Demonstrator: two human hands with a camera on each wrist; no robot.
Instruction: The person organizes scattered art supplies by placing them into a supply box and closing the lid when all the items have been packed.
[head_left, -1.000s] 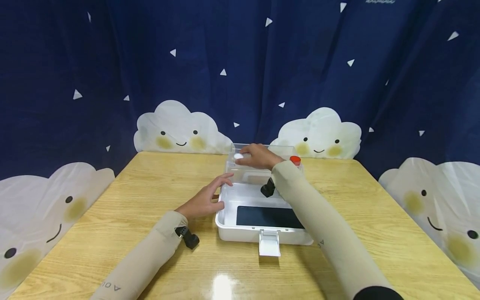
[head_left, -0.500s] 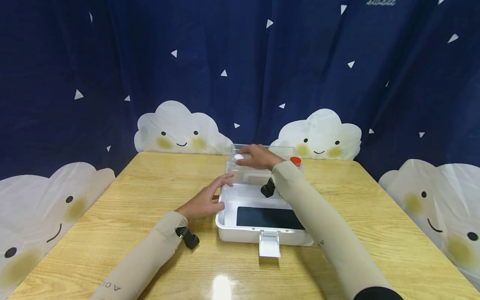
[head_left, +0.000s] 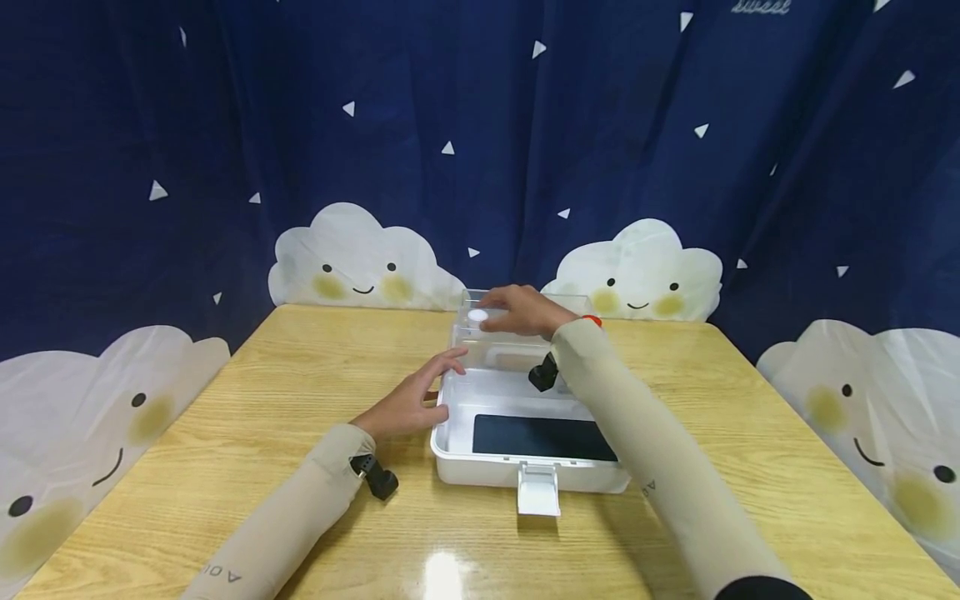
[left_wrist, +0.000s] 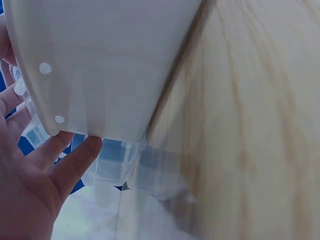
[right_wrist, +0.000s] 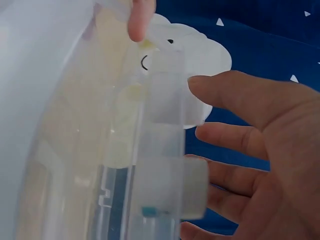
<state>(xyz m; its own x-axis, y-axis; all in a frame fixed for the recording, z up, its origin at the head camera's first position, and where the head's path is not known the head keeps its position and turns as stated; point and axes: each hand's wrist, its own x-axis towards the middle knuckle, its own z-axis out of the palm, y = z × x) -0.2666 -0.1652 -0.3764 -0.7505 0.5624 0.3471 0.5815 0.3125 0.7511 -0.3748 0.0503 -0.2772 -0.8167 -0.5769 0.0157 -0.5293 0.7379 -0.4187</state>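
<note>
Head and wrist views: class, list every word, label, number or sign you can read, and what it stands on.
"sweet": on the curtain.
Left sleeve: letters, too unclear to read.
Right sleeve: letters, too small to read.
Box: no readable text.
Wrist views: none.

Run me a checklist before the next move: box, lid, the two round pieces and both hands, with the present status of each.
1. Clear lid open: ok, it lies open behind the white box.
2. Front latch undone: ok, it hangs off the box front.
3. Left hand on the box: ok, fingertips touch its edge.
4. Right hand free of the white round piece: cannot tell; the thumb stands apart, but other fingers are very close.
5. Red round piece in plain view: not ok, mostly hidden behind the right arm.
</note>
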